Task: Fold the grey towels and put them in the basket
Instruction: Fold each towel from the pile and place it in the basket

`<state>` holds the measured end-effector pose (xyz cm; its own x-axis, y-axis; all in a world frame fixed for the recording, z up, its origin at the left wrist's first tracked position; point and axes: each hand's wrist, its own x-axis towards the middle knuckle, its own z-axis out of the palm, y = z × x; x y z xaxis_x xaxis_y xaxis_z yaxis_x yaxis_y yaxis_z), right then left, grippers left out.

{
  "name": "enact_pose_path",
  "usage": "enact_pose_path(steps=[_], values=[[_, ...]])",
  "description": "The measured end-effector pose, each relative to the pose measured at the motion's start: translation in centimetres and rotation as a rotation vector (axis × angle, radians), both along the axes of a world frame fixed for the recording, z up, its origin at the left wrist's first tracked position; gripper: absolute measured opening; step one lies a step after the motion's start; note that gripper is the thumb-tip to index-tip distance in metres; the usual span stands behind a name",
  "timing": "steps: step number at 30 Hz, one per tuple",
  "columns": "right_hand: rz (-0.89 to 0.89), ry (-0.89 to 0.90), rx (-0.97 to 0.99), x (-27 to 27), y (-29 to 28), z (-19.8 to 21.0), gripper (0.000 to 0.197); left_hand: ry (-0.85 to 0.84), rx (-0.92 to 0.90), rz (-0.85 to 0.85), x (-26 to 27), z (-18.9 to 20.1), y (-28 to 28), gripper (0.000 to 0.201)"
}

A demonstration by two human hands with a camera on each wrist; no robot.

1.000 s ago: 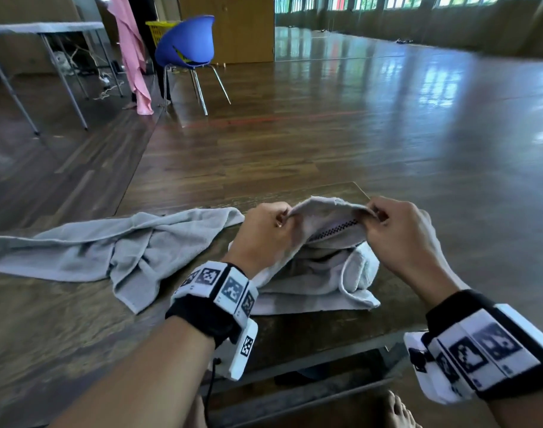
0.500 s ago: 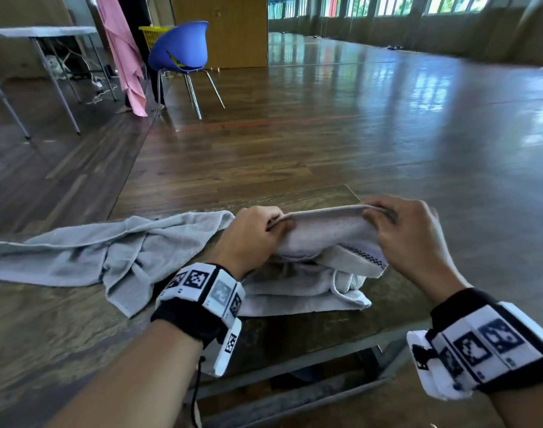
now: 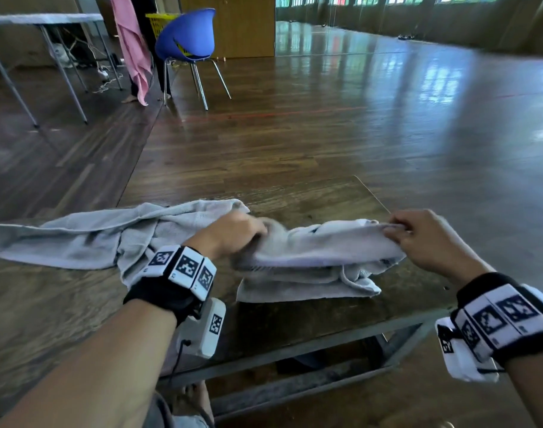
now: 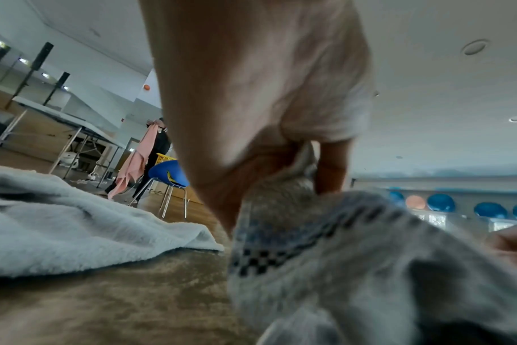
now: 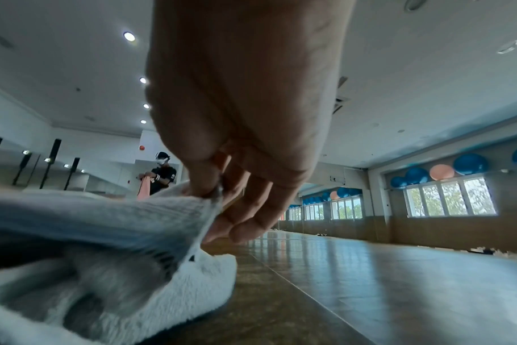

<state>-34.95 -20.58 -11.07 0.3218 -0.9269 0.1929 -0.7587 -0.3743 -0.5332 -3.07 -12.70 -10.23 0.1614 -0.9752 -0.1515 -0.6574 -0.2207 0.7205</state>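
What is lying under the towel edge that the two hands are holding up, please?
Under the raised edge, between left hand and right hand, lie that towel's bunched lower folds on the table. Anything beneath them is hidden.

Change over the last second: the left hand (image 3: 230,233) and right hand (image 3: 424,239), both pinching the top edge of the grey towel (image 3: 319,251), have drawn apart, the right hand toward the tabletop's (image 3: 310,199) right edge. The upper layer, formerly bunched, now spans taut between them.
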Motion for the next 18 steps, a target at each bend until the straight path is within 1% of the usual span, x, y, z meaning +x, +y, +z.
enact_pose_path(steps=[1, 2, 3, 5, 7, 10, 12, 13, 14, 15, 17, 18], values=[[0.028, 0.043, 0.028, 0.4, 0.0, -0.2, 0.037, -0.068, 0.110, -0.069, -0.1, -0.3, 0.2, 0.028], [0.040, 0.074, 0.054, 0.8, 0.0, -0.3, 0.036, -0.128, 0.171, -0.129, -0.2, -0.5, 0.4, 0.032], [0.043, 0.090, 0.074, 1.3, -0.1, -0.4, 0.037, -0.155, 0.194, -0.169, -0.3, -0.8, 0.5, 0.035], [0.029, 0.100, 0.084, 2.2, -0.1, -0.5, 0.037, -0.132, 0.167, -0.177, -0.4, -1.2, 0.6, 0.033], [0.001, 0.109, 0.076, 2.9, -0.3, -0.6, 0.029, -0.119, 0.093, -0.151, -0.6, -1.5, 0.5, 0.032], [0.001, 0.104, 0.093, 3.7, -0.4, -0.5, 0.028, -0.123, -0.008, -0.101, -0.8, -1.6, 0.1, 0.033], [0.030, 0.088, 0.115, 4.4, -0.1, -0.4, 0.020, -0.126, -0.041, -0.079, -0.9, -1.7, -0.1, 0.032], [0.045, 0.076, 0.136, 4.8, 0.0, -0.4, 0.013, -0.125, -0.021, -0.089, -1.0, -1.8, -0.2, 0.027], [0.069, 0.069, 0.176, 5.2, 0.1, -0.6, 0.007, -0.137, 0.015, -0.121, -1.4, -1.9, -0.1, 0.023], [0.102, 0.075, 0.235, 5.5, 0.3, -0.8, 0.006, -0.155, 0.058, -0.174, -1.9, -2.1, 0.1, 0.026], [0.199, 0.118, 0.369, 6.2, 0.6, -1.2, 0.010, -0.186, 0.096, -0.294, -3.1, -2.8, 0.2, 0.027], [0.264, 0.168, 0.405, 6.5, 0.8, -1.4, 0.011, -0.198, 0.086, -0.323, -3.7, -3.0, 0.2, 0.031]])
